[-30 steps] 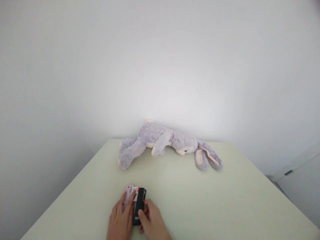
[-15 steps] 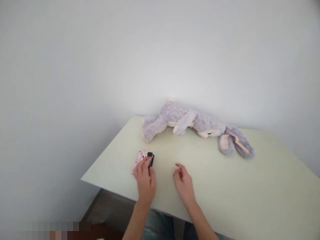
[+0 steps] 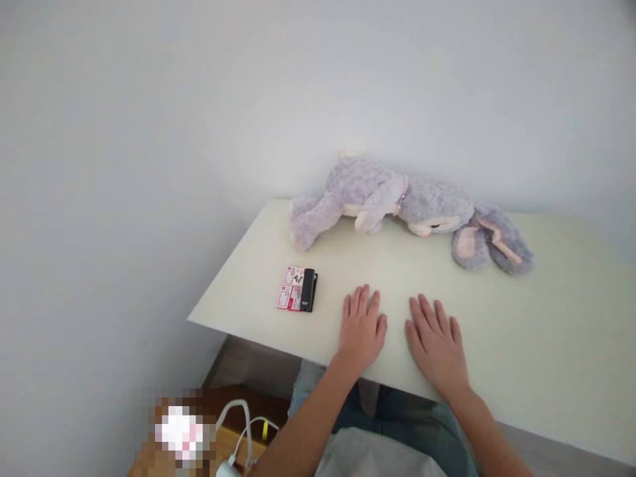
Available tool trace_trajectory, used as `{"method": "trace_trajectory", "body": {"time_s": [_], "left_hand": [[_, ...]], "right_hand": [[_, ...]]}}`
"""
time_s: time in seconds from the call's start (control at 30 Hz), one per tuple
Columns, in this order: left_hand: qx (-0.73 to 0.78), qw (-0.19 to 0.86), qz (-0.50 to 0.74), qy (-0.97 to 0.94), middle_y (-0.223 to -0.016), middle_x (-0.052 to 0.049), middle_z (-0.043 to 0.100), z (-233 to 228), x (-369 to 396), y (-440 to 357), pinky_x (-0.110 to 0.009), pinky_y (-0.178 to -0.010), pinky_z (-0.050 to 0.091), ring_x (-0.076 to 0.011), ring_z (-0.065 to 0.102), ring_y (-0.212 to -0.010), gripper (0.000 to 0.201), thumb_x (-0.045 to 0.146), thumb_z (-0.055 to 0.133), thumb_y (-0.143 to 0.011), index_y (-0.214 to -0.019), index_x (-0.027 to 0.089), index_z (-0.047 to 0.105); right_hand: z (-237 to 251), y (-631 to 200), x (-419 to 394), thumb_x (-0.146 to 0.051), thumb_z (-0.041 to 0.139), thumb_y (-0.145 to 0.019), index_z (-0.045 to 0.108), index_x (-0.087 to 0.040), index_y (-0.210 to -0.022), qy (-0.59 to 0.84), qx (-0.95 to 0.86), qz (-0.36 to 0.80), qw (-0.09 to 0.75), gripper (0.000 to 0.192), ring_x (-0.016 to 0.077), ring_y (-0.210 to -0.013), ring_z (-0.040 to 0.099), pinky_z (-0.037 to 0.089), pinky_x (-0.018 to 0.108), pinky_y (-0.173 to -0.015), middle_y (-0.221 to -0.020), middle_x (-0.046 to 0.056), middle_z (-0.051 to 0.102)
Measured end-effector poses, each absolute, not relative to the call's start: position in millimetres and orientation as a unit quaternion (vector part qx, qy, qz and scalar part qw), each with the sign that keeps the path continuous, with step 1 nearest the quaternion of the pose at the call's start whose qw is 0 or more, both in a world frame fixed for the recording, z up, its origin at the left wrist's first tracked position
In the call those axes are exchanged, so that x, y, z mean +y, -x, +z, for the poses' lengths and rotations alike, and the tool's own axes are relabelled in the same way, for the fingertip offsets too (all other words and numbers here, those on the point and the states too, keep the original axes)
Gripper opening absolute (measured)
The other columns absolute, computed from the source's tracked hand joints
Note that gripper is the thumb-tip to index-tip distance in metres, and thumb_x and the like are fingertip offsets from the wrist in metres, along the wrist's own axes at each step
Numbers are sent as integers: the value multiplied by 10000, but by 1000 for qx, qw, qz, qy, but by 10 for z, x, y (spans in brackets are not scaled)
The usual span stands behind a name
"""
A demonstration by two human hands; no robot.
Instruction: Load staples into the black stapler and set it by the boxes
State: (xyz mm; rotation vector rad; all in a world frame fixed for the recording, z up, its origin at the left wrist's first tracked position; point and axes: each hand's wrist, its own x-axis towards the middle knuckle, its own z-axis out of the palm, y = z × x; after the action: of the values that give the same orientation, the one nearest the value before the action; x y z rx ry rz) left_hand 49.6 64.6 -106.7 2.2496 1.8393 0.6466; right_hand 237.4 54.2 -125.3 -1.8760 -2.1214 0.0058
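Head view shows a small black stapler [image 3: 309, 289] beside a red-and-white staple box [image 3: 290, 297], near the worktop's [image 3: 521, 331] left edge. Left hand [image 3: 362, 328] and right hand [image 3: 437, 344] lie flat, grip released, holding nothing.

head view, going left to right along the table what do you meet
red and white card pack → black stapler touching its right side → left hand flat on the table → right hand flat beside it. The grey plush rabbit lies farther back, spanning most of that stretch.
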Motion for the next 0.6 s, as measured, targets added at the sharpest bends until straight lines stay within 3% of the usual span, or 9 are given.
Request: {"method": "trace_trajectory", "body": {"time_s": [0.6], "left_hand": [[616, 79, 205, -756, -1686, -67, 271, -1043, 631, -495, -567, -1278, 200, -273, 170, -1572, 565, 420, 367, -1044, -1579, 254, 300]], "right_hand": [[-1244, -2364, 530, -407, 242, -1056, 163, -276, -1636, 650, -746, -8, 143, 599, 326, -1574, 120, 156, 624, -1233, -1705, 21, 195]]}}
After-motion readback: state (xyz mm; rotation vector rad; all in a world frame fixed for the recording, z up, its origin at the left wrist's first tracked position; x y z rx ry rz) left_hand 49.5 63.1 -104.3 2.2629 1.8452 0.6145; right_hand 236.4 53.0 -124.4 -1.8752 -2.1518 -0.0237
